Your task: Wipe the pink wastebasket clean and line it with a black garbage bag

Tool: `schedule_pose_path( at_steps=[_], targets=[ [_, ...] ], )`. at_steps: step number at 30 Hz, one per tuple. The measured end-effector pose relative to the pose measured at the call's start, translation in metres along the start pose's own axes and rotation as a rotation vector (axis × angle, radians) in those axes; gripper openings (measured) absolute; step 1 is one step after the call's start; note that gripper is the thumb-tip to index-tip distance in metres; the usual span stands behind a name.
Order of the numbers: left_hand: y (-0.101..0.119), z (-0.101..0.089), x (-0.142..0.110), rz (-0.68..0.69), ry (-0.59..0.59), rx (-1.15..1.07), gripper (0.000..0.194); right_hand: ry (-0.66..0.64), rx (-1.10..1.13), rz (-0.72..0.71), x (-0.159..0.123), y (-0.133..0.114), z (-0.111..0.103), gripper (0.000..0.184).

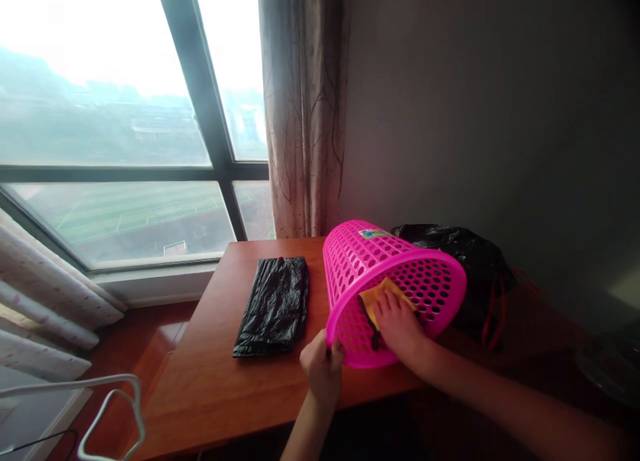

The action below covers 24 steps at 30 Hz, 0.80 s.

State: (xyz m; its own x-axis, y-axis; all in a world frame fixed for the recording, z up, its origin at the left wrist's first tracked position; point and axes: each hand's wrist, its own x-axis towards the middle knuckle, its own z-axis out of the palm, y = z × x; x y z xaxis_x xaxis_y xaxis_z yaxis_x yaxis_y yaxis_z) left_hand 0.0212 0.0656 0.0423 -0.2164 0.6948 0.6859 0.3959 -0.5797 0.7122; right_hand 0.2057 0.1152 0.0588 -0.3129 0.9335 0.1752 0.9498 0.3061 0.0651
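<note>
A bright pink perforated plastic basket [395,261] lies tipped on its side on the wooden table [210,381], its open mouth facing me. My left hand [323,367] grips the basket's rim at the lower left, fingers closed round it. My right hand [397,327] reaches inside the basket and presses a yellow cloth [381,293] against the inner wall. A dark edge shows beside the cloth.
A flat folded black plastic bag [275,304] lies on the table left of the basket. A filled black bag [470,261] with red drawstrings sits behind the basket by the wall. Curtain [303,107] and window stand behind. A white metal frame [105,401] is at the lower left.
</note>
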Motion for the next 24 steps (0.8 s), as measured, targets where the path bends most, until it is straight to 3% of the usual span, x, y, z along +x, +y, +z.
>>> schedule_pose_path(
  at_steps=[3, 5, 7, 10, 13, 17, 19, 21, 24],
  targets=[
    [0.0, -0.001, 0.001, 0.04, -0.028, -0.012, 0.029, -0.134, 0.165, -0.066, 0.001, -0.047, -0.025, 0.047],
    [0.001, -0.002, 0.002, 0.07, -0.053, -0.017, 0.03, -0.15, 0.483, -0.119, 0.01, -0.065, -0.052, 0.034],
    [0.002, -0.003, 0.003, 0.09, -0.064, -0.019, 0.031, -0.143, 0.901, -0.032, 0.022, -0.07, -0.076, 0.017],
    [0.005, -0.003, 0.001, 0.111, -0.083, -0.025, 0.031, 0.043, 1.613, 0.206, 0.04, -0.058, -0.099, 0.008],
    [0.008, -0.003, -0.002, 0.102, -0.063, -0.023, 0.031, 0.275, 1.961, 0.294, 0.054, -0.034, -0.109, 0.008],
    [0.012, -0.004, -0.003, 0.0, -0.004, -0.012, 0.029, 0.552, 2.028, 0.42, 0.057, -0.018, -0.107, 0.012],
    [0.015, -0.003, -0.002, -0.053, -0.014, -0.027, 0.029, 0.625, 1.845, 0.457, 0.048, -0.028, -0.102, 0.014],
    [0.02, -0.002, 0.002, -0.095, -0.034, -0.045, 0.03, 0.523, 1.518, 0.299, 0.037, -0.044, -0.096, 0.017],
    [0.026, -0.003, 0.013, -0.173, -0.02, -0.059, 0.033, 0.23, 1.052, -0.219, 0.022, -0.058, -0.085, 0.035]
  ],
)
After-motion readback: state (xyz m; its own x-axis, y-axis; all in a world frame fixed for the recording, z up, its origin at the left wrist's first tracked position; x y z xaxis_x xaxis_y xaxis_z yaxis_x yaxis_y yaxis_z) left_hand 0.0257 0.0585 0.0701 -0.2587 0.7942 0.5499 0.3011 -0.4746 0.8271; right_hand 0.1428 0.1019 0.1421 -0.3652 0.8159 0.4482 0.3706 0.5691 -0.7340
